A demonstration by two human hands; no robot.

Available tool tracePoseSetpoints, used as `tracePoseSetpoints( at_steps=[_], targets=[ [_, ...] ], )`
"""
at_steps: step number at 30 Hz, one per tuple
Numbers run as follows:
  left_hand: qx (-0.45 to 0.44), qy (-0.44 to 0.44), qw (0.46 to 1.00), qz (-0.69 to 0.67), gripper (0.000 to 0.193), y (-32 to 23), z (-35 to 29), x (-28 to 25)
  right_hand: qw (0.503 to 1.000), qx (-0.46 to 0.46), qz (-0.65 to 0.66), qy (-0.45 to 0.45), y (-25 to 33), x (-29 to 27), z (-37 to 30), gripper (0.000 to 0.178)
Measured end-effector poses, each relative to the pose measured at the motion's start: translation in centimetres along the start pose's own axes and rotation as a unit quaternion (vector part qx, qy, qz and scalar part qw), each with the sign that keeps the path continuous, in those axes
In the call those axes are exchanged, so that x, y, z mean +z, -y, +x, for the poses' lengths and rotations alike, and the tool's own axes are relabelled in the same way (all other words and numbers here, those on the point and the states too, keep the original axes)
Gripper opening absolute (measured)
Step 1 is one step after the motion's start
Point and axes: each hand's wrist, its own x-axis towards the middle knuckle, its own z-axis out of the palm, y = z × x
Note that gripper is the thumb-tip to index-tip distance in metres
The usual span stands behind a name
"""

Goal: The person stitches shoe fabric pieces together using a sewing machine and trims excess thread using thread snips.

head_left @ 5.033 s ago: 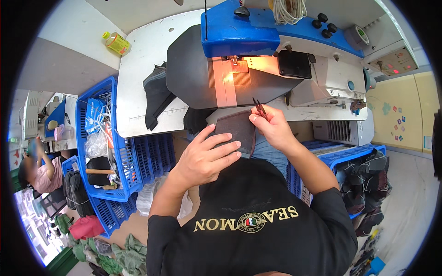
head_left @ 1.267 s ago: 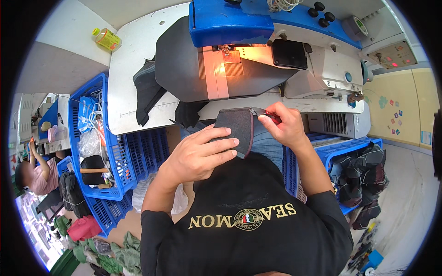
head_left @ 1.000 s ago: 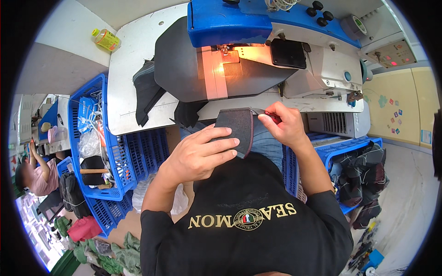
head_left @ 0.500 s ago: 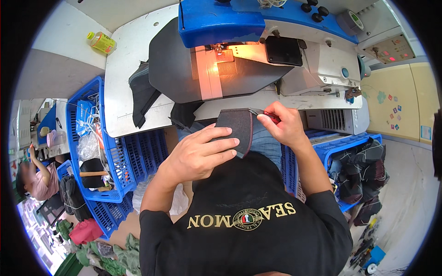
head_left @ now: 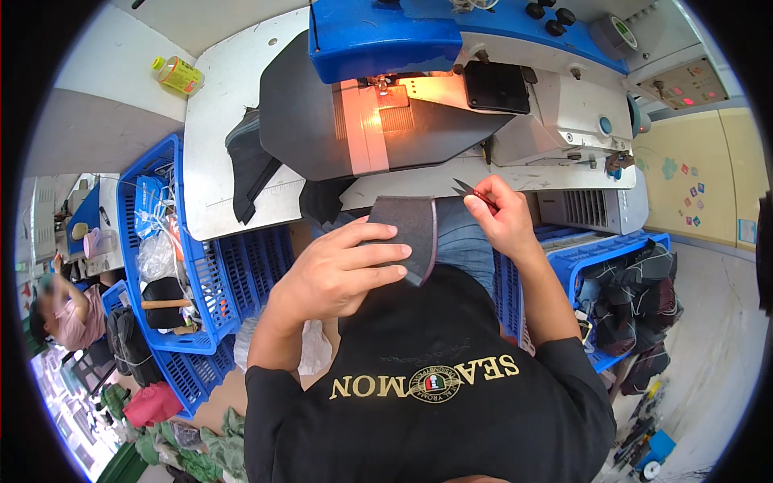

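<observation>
My left hand (head_left: 338, 266) grips a dark grey fabric piece (head_left: 409, 229), its fingers lying across the front and the thumb hidden behind. A purplish-brown bound edge runs down the right side of the piece. To the right of it, my right hand (head_left: 506, 216) is closed around a pair of thread snips (head_left: 467, 191) with red handles. Their two pointed blades are apart and stand clear of the fabric. Beyond both hands is a blue and white sewing machine (head_left: 386, 44) with a lit needle area over a black plate (head_left: 298, 121).
Dark cloth pieces (head_left: 248, 165) lie on the white table (head_left: 221, 105) at the left. A phone (head_left: 497, 87) rests on the machine. Blue crates (head_left: 211, 310) stand at the left, and another crate (head_left: 576, 259) holds dark bundles at the right. A person (head_left: 74, 310) sits far left.
The snips have come away from the fabric's top right corner, and their blades have parted. The fabric in my left hand has shifted slightly left and down.
</observation>
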Motion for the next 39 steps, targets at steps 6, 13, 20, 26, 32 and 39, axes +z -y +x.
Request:
tracePoseSetpoints(
  at_steps=[6,13,20,26,32,39],
  targets=[
    [-0.079,-0.192,0.978,0.018,0.033,0.6,-4.6,-7.1,0.995,0.006,-0.073,0.061,-0.6,1.3,0.7,0.027],
    [-0.221,-0.44,0.866,0.09,0.026,11.5,-8.5,-9.3,0.98,-0.044,-0.156,0.115,-1.8,3.8,0.8,0.025],
    [-0.356,-0.232,0.892,0.156,0.04,22.8,-9.9,-5.1,0.969,-0.064,-0.192,0.142,-2.0,5.0,1.2,0.02],
    [-0.366,-0.327,0.839,0.236,0.06,23.5,-8.6,-4.1,0.957,-0.215,-0.156,0.121,-3.5,9.6,3.4,0.015],
    [-0.383,-0.285,0.837,0.268,0.055,23.4,-7.6,-2.9,0.932,-0.228,-0.233,0.161,-4.1,12.8,4.8,0.026],
    [-0.381,-0.235,0.821,0.354,0.061,22.3,-7.5,-2.2,0.906,-0.308,-0.255,0.142,-5.8,11.9,3.8,0.011]
  ],
)
